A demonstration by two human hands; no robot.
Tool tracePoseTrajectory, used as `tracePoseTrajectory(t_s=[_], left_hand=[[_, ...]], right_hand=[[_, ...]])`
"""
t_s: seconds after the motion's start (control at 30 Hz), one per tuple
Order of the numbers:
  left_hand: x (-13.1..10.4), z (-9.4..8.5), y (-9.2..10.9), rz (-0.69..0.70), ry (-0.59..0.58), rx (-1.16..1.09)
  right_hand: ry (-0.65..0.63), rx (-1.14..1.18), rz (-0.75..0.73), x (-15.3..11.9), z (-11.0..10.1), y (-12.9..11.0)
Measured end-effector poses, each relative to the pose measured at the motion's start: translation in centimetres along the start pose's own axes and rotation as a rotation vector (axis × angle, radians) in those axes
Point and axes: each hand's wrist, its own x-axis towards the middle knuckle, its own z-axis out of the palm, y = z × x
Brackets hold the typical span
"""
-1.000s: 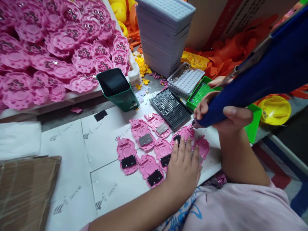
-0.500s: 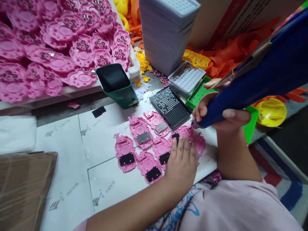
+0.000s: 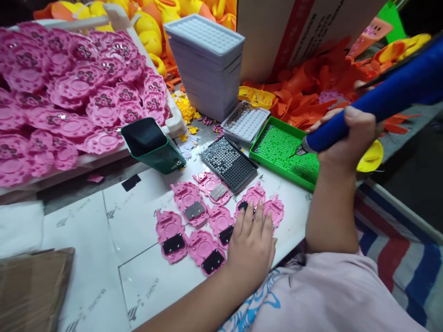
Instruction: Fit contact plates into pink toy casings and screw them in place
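My right hand [image 3: 353, 138] is wrapped round a blue electric screwdriver [image 3: 387, 108]. The screwdriver's tip points down into a bright green tray [image 3: 282, 173] with a perforated bed of small screws. My left hand [image 3: 252, 242] lies flat, fingers stretched out, over two pink plastic casings at the right of a group; one is a casing with a black plate [image 3: 254, 193], the other a casing at the far right [image 3: 275, 208]. Several more pink casings [image 3: 173, 223] lie beside it, with black or grey plates screwed on. What is under my palm is hidden.
A black perforated tray [image 3: 228, 163] of screws sits left of the green one. Behind stand a white tray [image 3: 249, 124], a tall stack of white trays [image 3: 207, 69] and a dark green bin [image 3: 152, 145]. A large crate [image 3: 176, 115] of pink parts is at left.
My right hand has moved the screwdriver from the pink casings to over the green tray, uncovering more of that tray. My left hand stays on the casings. The view has shifted slightly.
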Motion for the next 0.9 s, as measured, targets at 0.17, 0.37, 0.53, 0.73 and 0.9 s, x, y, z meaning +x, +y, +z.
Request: tracePoseTrajectory(t_s=[0.17, 0.37, 0.53, 0.73, 0.9], left_hand=[[0.2, 0.0, -0.1, 0.031, -0.028, 0.003], [0.3, -0.1, -0.1, 0.044, -0.037, 0.003], [0.2, 0.0, -0.1, 0.043, -0.047, 0.007], [0.2, 0.0, -0.1, 0.043, -0.061, 0.005], [0.2, 0.0, -0.2, 0.049, -0.057, 0.004]], right_hand=[[-0.058, -0.029, -0.039, 0.7, 0.1, 1.6], [-0.072, -0.026, -0.023, 0.7, 0.0, 1.7], [-0.083, -0.054, -0.042, 0.9, -0.1, 2.0], [-0.083, -0.067, -0.037, 0.8, -0.1, 1.9], [-0.066, -0.06, -0.05, 0.8, 0.0, 1.8]])
